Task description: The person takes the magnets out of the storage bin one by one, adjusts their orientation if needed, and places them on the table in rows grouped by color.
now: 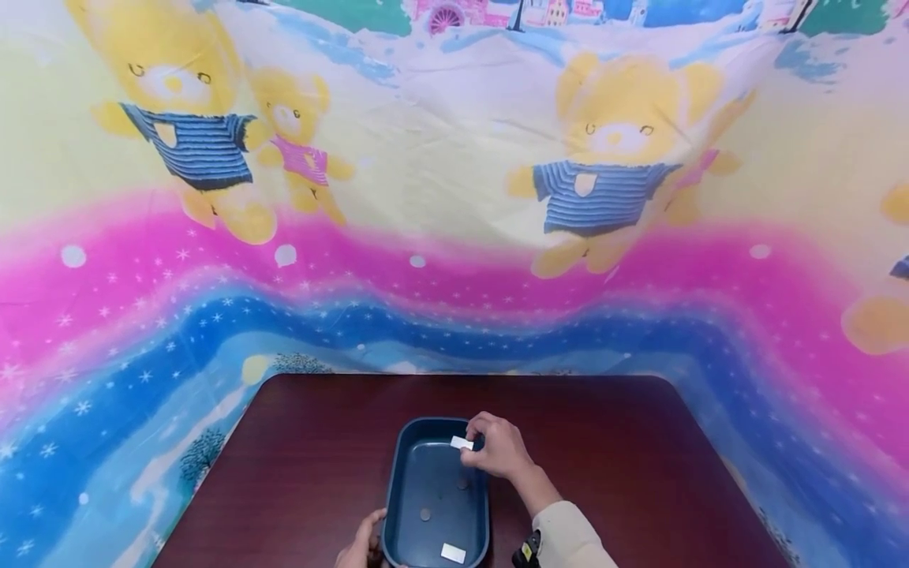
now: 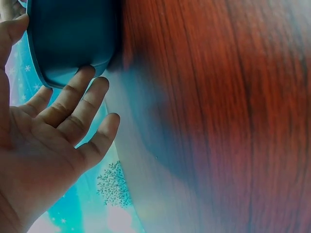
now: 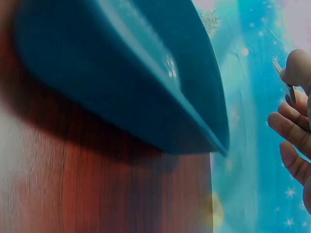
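A dark blue-green rectangular tray [image 1: 423, 477] with raised walls stands on the table. My right hand [image 1: 500, 448] pinches a small white rectangular piece [image 1: 461, 443] between thumb and fingertips, over the tray's far right part. Edge-on in the right wrist view, that piece [image 3: 277, 67] looks thin. A second white rectangular piece [image 1: 453, 553] lies on the tray floor near the front. Two small round coin-like discs [image 1: 425, 514] also lie inside. At the tray's near left corner, my left hand [image 1: 360, 544] touches the outside with fairly straight, spread fingers [image 2: 73, 92].
The dark red-brown wooden table [image 1: 312, 465] has rounded far corners. A printed cloth [image 1: 426, 181] with bears and snowflakes hangs behind the table and down both sides. A dark device with a yellow mark [image 1: 526, 550] sits at the right sleeve [image 1: 568, 536].
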The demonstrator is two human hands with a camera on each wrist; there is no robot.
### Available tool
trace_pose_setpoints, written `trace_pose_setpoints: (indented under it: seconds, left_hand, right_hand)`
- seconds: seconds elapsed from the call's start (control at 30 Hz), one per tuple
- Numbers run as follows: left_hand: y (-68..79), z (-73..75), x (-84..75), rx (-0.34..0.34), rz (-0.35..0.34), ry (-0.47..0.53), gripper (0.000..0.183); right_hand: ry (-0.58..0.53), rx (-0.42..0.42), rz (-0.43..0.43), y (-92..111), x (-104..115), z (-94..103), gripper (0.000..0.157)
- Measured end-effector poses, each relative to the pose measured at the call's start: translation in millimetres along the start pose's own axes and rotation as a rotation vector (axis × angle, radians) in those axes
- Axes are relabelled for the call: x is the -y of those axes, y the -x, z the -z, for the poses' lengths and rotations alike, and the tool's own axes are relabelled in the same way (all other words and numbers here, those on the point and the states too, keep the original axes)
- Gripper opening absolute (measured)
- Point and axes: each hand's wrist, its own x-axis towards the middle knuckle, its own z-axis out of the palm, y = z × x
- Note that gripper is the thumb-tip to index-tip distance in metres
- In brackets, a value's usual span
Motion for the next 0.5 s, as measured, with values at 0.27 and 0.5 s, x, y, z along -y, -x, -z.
trace_pose_setpoints:
  seconds: [0.27, 0.5]
  left_hand:
    - [1.8, -1.5, -0.4, -0.027, -0.024, -0.009, 0.082]
    - [2.3, -2.9, -1.7, -0.03, -0.017, -0.013, 0.085]
  right_hand:
    - [0.002, -0.058, 0.007, 10, -10, 14.8, 0.02]
    - [0.016, -0.065, -0.024, 18, -25, 21.8, 0.02]
